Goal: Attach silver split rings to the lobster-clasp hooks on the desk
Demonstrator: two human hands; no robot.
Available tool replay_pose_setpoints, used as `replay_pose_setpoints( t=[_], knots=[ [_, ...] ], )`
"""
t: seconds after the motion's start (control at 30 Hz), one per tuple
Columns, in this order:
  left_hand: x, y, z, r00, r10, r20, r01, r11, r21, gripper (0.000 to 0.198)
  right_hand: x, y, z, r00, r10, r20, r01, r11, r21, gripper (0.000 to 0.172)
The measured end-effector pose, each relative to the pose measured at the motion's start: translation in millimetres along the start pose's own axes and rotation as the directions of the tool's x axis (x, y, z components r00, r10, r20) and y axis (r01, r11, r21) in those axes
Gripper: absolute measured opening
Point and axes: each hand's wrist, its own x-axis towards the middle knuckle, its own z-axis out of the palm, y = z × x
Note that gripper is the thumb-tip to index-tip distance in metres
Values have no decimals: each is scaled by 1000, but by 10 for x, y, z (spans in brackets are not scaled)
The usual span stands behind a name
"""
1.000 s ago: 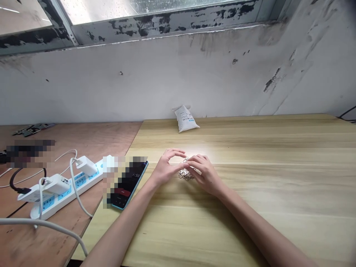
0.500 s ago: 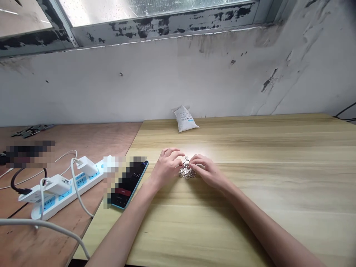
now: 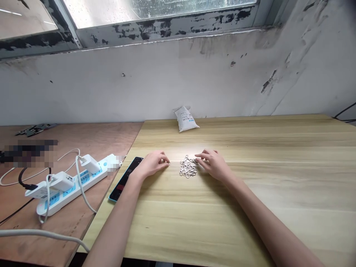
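A loose pile of silver metal lobster clasps and rings (image 3: 188,167) lies on the light wooden table (image 3: 250,207). My left hand (image 3: 151,164) rests left of the pile, its fingertips pinched on a small metal ring (image 3: 168,163). My right hand (image 3: 213,164) lies at the pile's right side, holding nothing, with its fingertips at or just beside the nearest clasps.
A phone (image 3: 125,178) lies by the table's left edge next to my left wrist. A white power strip (image 3: 69,187) with plugged-in chargers and cables sits on a lower plywood board. A white packet (image 3: 185,118) stands against the wall.
Both hands have moved apart from the pile, which now shows fully and lies flatter. My left hand has drawn leftward with a small ring. The phone is partly covered by my left wrist.
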Motion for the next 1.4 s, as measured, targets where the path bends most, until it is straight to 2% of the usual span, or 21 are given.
replay_pose_setpoints(
  t=[0.07, 0.17, 0.3, 0.4, 0.53, 0.67, 0.87, 1.07, 1.17, 1.27, 1.4],
  knots=[
    [16, 35, 25, 1000, 14, -14, -14, 1000, 6, 15, 7, 32, -103, 999, 27, 19, -26, 1000, -17, 25],
    [38, 58, 66, 998, 45, -36, -44, 999, 11, 15, -3, 79, -333, 981, 90, 172, -94, 995, 15, 26],
    [50, 70, 119, 997, 69, -18, -68, 997, 42, 16, -63, 91, -581, 891, 230, 391, -262, 964, 32, 22],
    [62, 83, 155, 995, 94, -21, -92, 993, 79, 18, -95, 78, -618, 848, 238, 474, -301, 952, 61, 12],
    [96, 90, 192, 994, 102, -29, -98, 987, 130, 21, -87, 46, -553, 861, 216, 461, -261, 965, 34, 20],
    [107, 103, 189, 995, 93, -29, -88, 985, 147, 18, -63, 10, -504, 878, 198, 437, -226, 974, 13, 15],
    [98, 144, 171, 994, 101, -48, -98, 994, 54, 14, -53, -28, -511, 848, 223, 481, -266, 964, 21, 10],
    [138, 146, 282, 986, 118, -117, -131, 986, -103, 14, -65, -137, -504, 797, 241, 554, -337, 939, 75, 6],
    [144, 164, 320, 984, 133, -120, -150, 977, -149, 13, -70, -191, -458, 793, 219, 568, -320, 944, 83, 7],
    [135, 214, 321, 988, 116, -103, -136, 969, -206, 12, -67, -216, -393, 820, 186, 541, -269, 960, 78, 6],
    [122, 316, 290, 990, 70, -123, -107, 938, -329, 8, -48, -237, -313, 909, 117, 399, -190, 970, 148, 5]
  ],
)
